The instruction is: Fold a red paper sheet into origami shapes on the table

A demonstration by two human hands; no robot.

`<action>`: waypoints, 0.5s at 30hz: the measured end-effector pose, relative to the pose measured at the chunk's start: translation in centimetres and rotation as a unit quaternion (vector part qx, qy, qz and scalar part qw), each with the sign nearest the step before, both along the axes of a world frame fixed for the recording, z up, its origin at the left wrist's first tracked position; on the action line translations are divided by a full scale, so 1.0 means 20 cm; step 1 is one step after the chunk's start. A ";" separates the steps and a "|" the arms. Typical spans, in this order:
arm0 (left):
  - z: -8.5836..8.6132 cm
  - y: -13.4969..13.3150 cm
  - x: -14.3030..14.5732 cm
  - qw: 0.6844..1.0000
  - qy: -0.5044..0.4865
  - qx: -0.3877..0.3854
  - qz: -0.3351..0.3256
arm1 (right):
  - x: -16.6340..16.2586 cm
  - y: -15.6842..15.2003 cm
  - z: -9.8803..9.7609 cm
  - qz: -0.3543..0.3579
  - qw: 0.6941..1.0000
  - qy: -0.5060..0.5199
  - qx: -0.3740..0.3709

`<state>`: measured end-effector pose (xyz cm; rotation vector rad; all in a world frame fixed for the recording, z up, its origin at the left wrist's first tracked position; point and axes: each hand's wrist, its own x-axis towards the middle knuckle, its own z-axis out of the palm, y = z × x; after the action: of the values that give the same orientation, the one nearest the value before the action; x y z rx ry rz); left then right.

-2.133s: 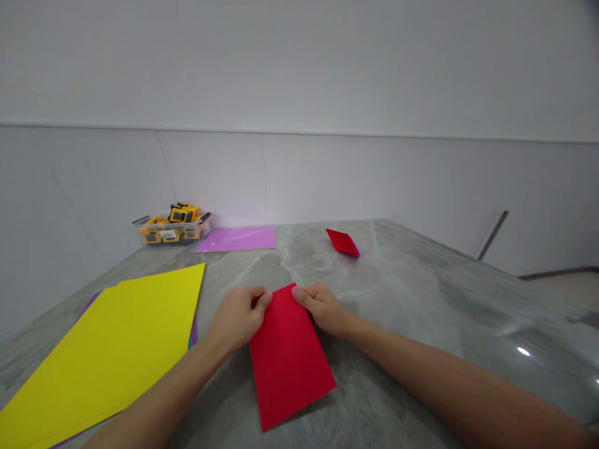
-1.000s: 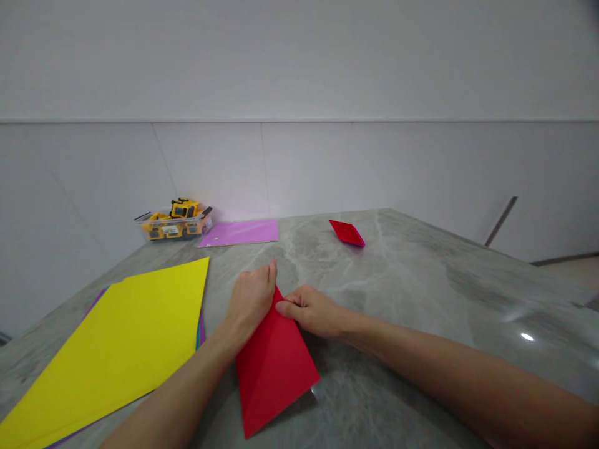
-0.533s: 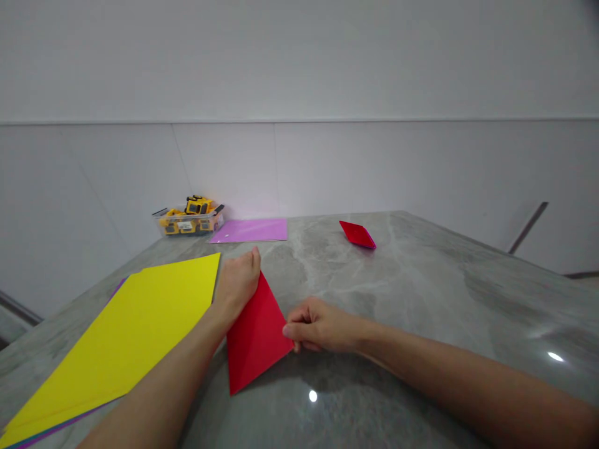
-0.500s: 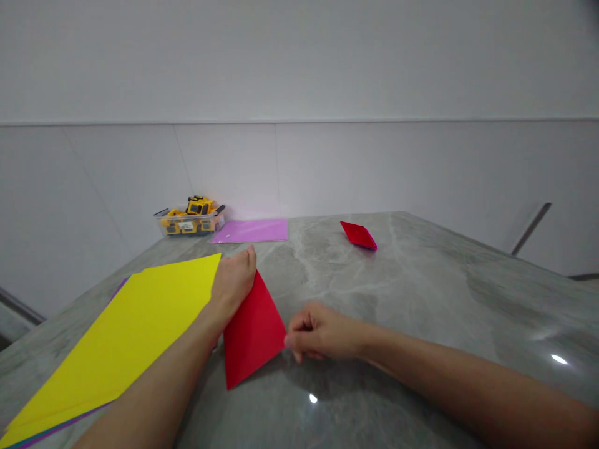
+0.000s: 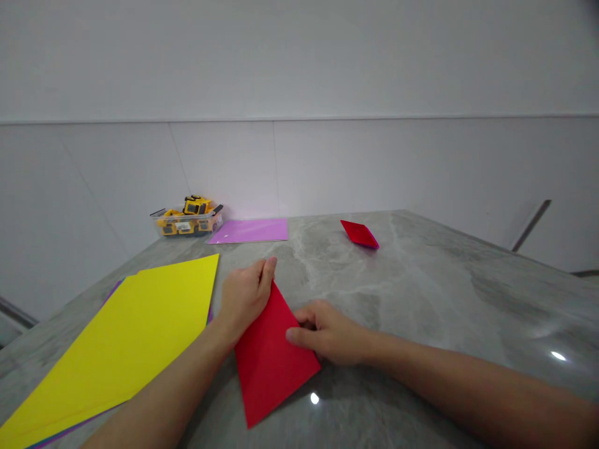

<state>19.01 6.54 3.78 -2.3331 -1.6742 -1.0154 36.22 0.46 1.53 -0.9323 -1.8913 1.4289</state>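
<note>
A red paper sheet (image 5: pixel 274 365), folded to a point at its far end, lies on the grey marble table (image 5: pixel 421 293) in front of me. My left hand (image 5: pixel 244 298) rests flat along the paper's left folded edge, with its fingers straight and together and reaching to the point. My right hand (image 5: pixel 327 330) is at the paper's right edge, thumb pressed on top of the red sheet and fingers curled in beside it.
A stack of large sheets with a yellow sheet (image 5: pixel 135 337) on top lies at the left. Farther back are a purple sheet (image 5: pixel 250 231), a small folded red paper (image 5: pixel 359 234) and a clear box of yellow toy trucks (image 5: pixel 187 221) against the white wall.
The red sheet went from a flat rectangle to a pointed fold. My right hand slid down the right edge and came back onto the paper. My left hand stayed on the left fold.
</note>
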 end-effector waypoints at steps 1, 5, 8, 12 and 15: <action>0.01 0.00 -0.01 0.999 -0.028 0.005 0.016 | 0.00 0.01 -0.01 -0.035 0.999 0.022 -0.005; 0.00 0.02 -0.02 0.965 -0.254 -0.057 0.014 | 0.03 0.08 -0.04 -0.174 0.980 0.096 -0.009; -0.05 0.02 0.02 0.892 -0.387 -0.229 -0.051 | 0.04 0.10 -0.06 -0.197 0.978 0.070 -0.007; -0.09 0.01 0.04 0.894 -0.370 -0.242 -0.077 | 0.04 0.08 -0.04 -0.149 0.984 0.064 -0.070; -0.07 0.01 0.02 0.952 -0.280 -0.117 -0.047 | 0.05 0.08 -0.02 -0.092 0.980 0.094 -0.147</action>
<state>19.38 6.70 2.36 -2.4355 -1.9696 -1.7144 37.25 2.00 1.14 -1.0379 -1.4441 1.6464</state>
